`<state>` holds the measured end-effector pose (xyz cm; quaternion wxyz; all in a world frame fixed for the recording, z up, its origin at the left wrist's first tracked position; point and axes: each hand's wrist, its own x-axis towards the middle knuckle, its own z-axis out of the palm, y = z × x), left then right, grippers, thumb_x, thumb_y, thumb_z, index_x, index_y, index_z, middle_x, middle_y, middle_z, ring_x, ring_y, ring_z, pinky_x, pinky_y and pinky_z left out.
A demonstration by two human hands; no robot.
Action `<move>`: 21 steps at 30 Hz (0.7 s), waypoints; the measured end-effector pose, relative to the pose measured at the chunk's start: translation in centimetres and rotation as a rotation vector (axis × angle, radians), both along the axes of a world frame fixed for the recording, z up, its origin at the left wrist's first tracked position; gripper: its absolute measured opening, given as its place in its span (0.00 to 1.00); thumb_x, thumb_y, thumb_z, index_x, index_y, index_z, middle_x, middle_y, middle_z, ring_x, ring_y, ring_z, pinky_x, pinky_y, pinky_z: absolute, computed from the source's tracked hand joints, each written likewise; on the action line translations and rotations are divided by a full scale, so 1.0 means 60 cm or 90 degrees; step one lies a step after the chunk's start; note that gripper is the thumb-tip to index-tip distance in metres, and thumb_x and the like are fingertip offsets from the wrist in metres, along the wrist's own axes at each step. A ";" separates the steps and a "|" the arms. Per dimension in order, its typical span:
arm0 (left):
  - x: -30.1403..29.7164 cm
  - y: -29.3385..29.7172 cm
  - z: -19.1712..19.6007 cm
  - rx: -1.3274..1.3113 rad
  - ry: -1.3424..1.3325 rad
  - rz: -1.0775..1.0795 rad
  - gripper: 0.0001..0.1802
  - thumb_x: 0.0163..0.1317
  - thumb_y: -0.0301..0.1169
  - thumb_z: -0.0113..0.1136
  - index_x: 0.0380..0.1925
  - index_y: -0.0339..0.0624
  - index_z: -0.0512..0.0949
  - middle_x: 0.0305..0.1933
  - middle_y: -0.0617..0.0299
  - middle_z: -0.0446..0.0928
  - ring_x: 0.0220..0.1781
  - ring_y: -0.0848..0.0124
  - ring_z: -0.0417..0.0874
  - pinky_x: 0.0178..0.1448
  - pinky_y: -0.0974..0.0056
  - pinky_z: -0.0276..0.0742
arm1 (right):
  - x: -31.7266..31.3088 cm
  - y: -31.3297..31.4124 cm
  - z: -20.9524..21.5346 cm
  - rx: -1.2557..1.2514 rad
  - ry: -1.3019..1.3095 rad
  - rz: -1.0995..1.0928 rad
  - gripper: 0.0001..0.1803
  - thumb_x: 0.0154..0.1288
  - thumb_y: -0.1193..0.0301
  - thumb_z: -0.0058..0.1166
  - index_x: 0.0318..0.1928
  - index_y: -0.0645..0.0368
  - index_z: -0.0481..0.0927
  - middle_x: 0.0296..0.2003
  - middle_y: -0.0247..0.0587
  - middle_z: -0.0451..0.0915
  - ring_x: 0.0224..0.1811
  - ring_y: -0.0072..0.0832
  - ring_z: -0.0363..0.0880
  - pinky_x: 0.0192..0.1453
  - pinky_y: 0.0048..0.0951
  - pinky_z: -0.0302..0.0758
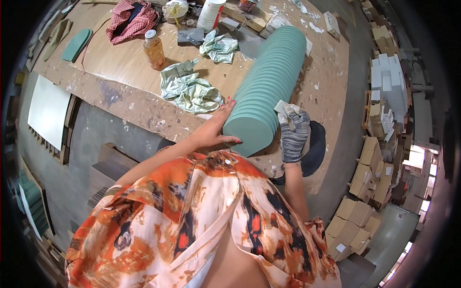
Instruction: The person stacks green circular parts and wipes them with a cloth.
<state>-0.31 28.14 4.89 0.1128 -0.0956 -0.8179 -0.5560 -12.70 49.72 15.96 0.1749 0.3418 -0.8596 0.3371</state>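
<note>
Our left hand spreads wide on the stack. Our right hand pinches a rag at the stack's right.

Our bare left hand spreads at the near end of the ridged green stack, its fingers along the stack's left side and its thumb apart, across the end face. Our left forearm slants in from the stack's near left. To the stack's right, our gloved right hand bends its fingers in against its side, with our right forearm behind, nearly upright.
</note>
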 end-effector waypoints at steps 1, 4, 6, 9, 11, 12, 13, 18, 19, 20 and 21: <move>0.000 -0.001 0.001 0.003 0.000 0.006 0.61 0.50 0.43 0.74 0.73 0.35 0.43 0.77 0.41 0.43 0.79 0.52 0.44 0.78 0.55 0.47 | -0.002 -0.008 0.014 0.028 -0.017 0.012 0.17 0.55 0.79 0.64 0.47 0.58 0.82 0.47 0.42 0.78 0.51 0.38 0.75 0.60 0.36 0.71; 0.001 -0.002 0.004 0.001 -0.013 -0.002 0.60 0.50 0.44 0.74 0.72 0.33 0.44 0.77 0.42 0.45 0.79 0.52 0.46 0.78 0.54 0.47 | -0.018 -0.035 0.037 0.107 0.021 0.089 0.16 0.57 0.77 0.62 0.47 0.57 0.83 0.46 0.43 0.79 0.51 0.40 0.75 0.60 0.38 0.70; 0.003 -0.002 0.006 -0.002 -0.027 -0.004 0.59 0.51 0.45 0.73 0.72 0.32 0.45 0.76 0.43 0.47 0.79 0.52 0.46 0.78 0.54 0.47 | -0.030 -0.054 0.052 0.146 0.035 0.120 0.15 0.58 0.75 0.59 0.48 0.55 0.83 0.46 0.43 0.79 0.51 0.41 0.75 0.61 0.40 0.69; 0.005 -0.002 0.003 -0.014 -0.009 0.012 0.59 0.51 0.46 0.73 0.72 0.32 0.46 0.76 0.43 0.48 0.78 0.52 0.48 0.78 0.54 0.48 | -0.039 -0.099 0.075 0.293 -0.004 0.214 0.17 0.58 0.72 0.58 0.49 0.53 0.83 0.48 0.45 0.79 0.52 0.42 0.74 0.61 0.40 0.70; 0.006 -0.003 0.003 -0.011 -0.013 0.011 0.59 0.51 0.47 0.73 0.72 0.31 0.46 0.76 0.43 0.48 0.78 0.51 0.48 0.78 0.54 0.48 | -0.042 -0.128 0.078 0.334 -0.034 0.242 0.16 0.57 0.73 0.60 0.48 0.54 0.84 0.48 0.46 0.78 0.52 0.43 0.74 0.61 0.40 0.70; 0.007 -0.003 0.003 -0.010 -0.018 0.008 0.59 0.51 0.48 0.72 0.72 0.31 0.46 0.76 0.43 0.48 0.78 0.51 0.48 0.78 0.54 0.48 | -0.043 -0.140 0.076 0.373 -0.065 0.266 0.15 0.57 0.73 0.61 0.46 0.54 0.84 0.47 0.47 0.78 0.52 0.43 0.74 0.61 0.40 0.70; 0.007 -0.003 0.003 -0.008 -0.017 0.011 0.59 0.51 0.48 0.72 0.72 0.31 0.46 0.76 0.43 0.48 0.78 0.51 0.48 0.78 0.54 0.48 | -0.045 -0.149 0.069 0.374 -0.037 0.299 0.15 0.55 0.73 0.62 0.45 0.56 0.84 0.48 0.49 0.77 0.52 0.46 0.74 0.61 0.40 0.69; 0.009 0.000 -0.004 -0.037 -0.052 0.005 0.60 0.52 0.54 0.69 0.70 0.27 0.45 0.75 0.36 0.47 0.77 0.45 0.48 0.78 0.53 0.46 | -0.040 -0.202 0.034 0.532 -0.013 0.368 0.15 0.54 0.73 0.60 0.45 0.60 0.83 0.50 0.54 0.76 0.53 0.46 0.73 0.61 0.40 0.70; 0.011 0.001 -0.010 -0.037 -0.053 0.007 0.60 0.52 0.54 0.69 0.70 0.27 0.45 0.75 0.36 0.47 0.77 0.45 0.48 0.78 0.53 0.46 | -0.037 -0.213 0.025 0.584 -0.021 0.373 0.15 0.54 0.72 0.59 0.45 0.61 0.83 0.50 0.54 0.76 0.54 0.46 0.73 0.62 0.40 0.69; 0.012 0.003 -0.015 -0.050 -0.079 0.013 0.60 0.51 0.52 0.71 0.70 0.26 0.46 0.74 0.35 0.48 0.77 0.46 0.49 0.78 0.54 0.48 | -0.035 -0.220 0.019 0.635 -0.029 0.376 0.15 0.55 0.72 0.59 0.45 0.61 0.83 0.50 0.54 0.76 0.55 0.46 0.72 0.63 0.40 0.69; 0.013 0.004 -0.021 -0.063 -0.105 0.018 0.60 0.50 0.51 0.72 0.70 0.26 0.47 0.73 0.34 0.49 0.77 0.46 0.50 0.77 0.54 0.50 | -0.028 -0.216 0.016 0.550 0.042 0.380 0.09 0.58 0.76 0.51 0.36 0.64 0.82 0.43 0.52 0.78 0.51 0.43 0.76 0.57 0.36 0.73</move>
